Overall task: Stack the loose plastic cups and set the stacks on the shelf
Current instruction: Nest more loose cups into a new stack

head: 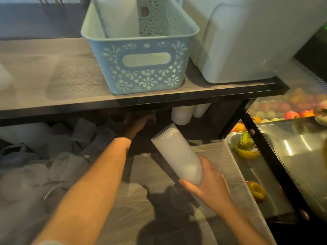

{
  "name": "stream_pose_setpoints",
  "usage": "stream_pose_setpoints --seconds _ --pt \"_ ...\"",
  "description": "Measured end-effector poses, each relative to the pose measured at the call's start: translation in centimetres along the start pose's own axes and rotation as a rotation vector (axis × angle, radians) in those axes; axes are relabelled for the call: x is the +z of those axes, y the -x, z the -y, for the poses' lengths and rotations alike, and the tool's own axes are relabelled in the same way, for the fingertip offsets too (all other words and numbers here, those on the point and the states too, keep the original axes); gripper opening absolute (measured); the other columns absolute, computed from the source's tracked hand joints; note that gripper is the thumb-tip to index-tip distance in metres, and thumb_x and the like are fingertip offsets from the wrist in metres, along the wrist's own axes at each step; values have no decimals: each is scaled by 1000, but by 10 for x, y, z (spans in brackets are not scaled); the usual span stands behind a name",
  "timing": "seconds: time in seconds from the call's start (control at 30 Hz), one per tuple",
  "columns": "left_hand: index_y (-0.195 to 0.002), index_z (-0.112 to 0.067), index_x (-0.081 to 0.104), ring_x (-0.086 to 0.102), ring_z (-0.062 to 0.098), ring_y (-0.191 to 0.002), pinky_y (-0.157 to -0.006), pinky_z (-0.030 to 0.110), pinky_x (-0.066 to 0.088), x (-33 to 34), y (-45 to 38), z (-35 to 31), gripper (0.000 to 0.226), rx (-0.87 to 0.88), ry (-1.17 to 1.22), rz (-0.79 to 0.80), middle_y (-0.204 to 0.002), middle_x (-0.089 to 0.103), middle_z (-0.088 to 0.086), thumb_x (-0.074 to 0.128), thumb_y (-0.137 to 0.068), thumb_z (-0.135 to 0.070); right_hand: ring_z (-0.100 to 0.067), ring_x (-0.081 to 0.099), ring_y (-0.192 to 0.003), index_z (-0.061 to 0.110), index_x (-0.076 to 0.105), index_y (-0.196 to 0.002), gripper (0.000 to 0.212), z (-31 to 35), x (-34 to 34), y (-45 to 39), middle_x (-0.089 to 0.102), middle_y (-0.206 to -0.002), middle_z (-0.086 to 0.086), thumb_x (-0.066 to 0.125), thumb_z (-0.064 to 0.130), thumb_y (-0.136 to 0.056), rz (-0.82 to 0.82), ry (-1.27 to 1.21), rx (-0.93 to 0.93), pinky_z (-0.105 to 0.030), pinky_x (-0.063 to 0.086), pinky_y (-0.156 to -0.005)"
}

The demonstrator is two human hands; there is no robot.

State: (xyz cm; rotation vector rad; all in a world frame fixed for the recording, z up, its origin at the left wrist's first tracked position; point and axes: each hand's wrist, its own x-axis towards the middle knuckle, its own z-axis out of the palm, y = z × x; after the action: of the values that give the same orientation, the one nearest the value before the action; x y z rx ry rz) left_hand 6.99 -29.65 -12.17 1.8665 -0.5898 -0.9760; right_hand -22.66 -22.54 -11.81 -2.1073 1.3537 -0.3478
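My right hand (208, 184) grips the base of a tall stack of translucent ribbed plastic cups (175, 152), tilted with its open end up and to the left. My left hand (137, 123) reaches into the dark space under the upper shelf (53, 103); its fingers are in shadow and what they touch is unclear. Loose cups (83, 129) lie jumbled on the lower shelf at the left. Two white cup stacks (183, 114) lie on their sides at the back of that lower shelf.
A pale blue perforated basket (141, 64) and a white container (235, 50) stand on the upper shelf. At the right is a display case (290, 147) with fruit, including a banana (246, 152). Plastic bags (26, 174) are piled at the lower left.
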Motion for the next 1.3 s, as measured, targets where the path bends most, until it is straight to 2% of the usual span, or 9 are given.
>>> stream_pose_setpoints --seconds 0.1,0.2,0.3,0.43,0.57,0.8,1.07,1.17,1.3 --pt "-105 -19 53 61 25 -101 -99 43 49 -13 41 -4 16 -91 357 132 -113 62 11 63 -93 -19 -2 49 -93 33 38 -130 81 1 -1 4 41 -108 19 77 63 -65 18 9 -4 -24 49 -78" --pt "-96 -19 56 64 27 -87 -94 43 50 -32 78 3 7 -148 566 69 -95 65 10 59 -94 -14 -3 51 -95 31 37 -129 80 3 0 10 43 -110 18 75 63 -67 58 27 -35 -21 47 -77" --pt "-97 -16 62 66 22 -94 -92 37 50 -47 113 19 8 -79 662 0 -98 69 8 55 -95 -12 -5 53 -97 31 37 -130 83 8 5 16 45 -113 17 71 69 -65 86 44 -64 -24 52 -78" --pt "-107 -18 65 66 17 -103 -88 33 48 -53 156 30 31 60 631 -28 -109 70 6 65 -82 -36 -5 53 -97 34 35 -128 85 21 11 26 46 -111 17 70 71 -61 122 11 -63 -22 50 -75" --pt "-113 -17 65 64 17 -112 -100 37 47 -53 186 38 48 172 517 -66 -112 72 1 71 -71 -39 -8 56 -100 39 32 -124 85 32 17 35 46 -111 18 65 77 -55 163 19 -69 -30 53 -82" --pt "-122 -24 63 59 15 -119 -109 44 41 -58 213 53 65 121 459 -44 -121 67 -4 81 -66 -51 -14 56 -109 34 35 -128 88 42 18 54 50 -120 14 62 76 -57 196 1 -78 -28 47 -88" --pt "-136 -37 48 49 12 -125 -110 42 40 -63 236 69 58 141 277 0 -139 49 -7 61 -82 -55 -14 57 -106 35 39 -123 82 50 28 67 49 -114 17 58 80 -58 156 49 -131 -33 48 -86" --pt "-131 -46 46 51 7 -121 -108 39 42 -72 238 75 53 189 227 -53 -130 54 -15 61 -82 -61 -13 56 -104 40 36 -119 78 53 27 71 46 -110 19 57 80 -56 160 52 -111 -31 48 -83" --pt "-130 -30 52 59 1 -103 -90 26 49 -93 234 84 47 262 29 -257 -113 62 -16 63 -88 -48 -16 57 -102 40 35 -114 73 56 21 72 46 -108 17 62 77 -57 168 54 -98 -31 45 -80"
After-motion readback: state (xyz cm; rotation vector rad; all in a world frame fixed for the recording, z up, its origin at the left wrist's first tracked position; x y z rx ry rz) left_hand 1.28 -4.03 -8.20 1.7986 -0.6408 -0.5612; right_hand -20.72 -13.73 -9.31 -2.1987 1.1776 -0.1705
